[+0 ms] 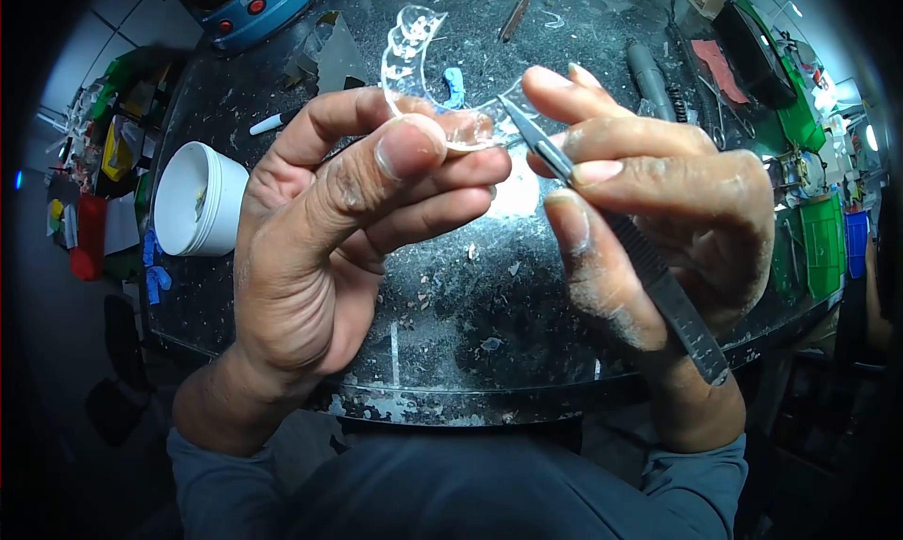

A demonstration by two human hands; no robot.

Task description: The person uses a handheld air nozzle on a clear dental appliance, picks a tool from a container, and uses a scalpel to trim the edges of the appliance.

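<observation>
A clear plastic dental aligner (406,62), curved with tooth-shaped hollows, is pinched between the thumb and fingers of my left hand (320,220). My right hand (668,192) grips a scalpel (658,286) by its dark ribbed handle, the handle's end pointing down to the right. The scalpel's blade tip meets the right-hand part of the aligner in this view, just beyond my left fingertips. Both hands are raised over the dark worktop, and some of the aligner's near side is hidden behind my left thumb and fingers.
A white tub (199,201) stands at the left, with blue scraps (157,278) beside it. A white-capped pen (265,124), a blue piece (453,87) and a dark handpiece (649,79) lie on the speckled worktop (451,352). A blue machine (254,8) sits at the back left; green bins (820,239) line the right.
</observation>
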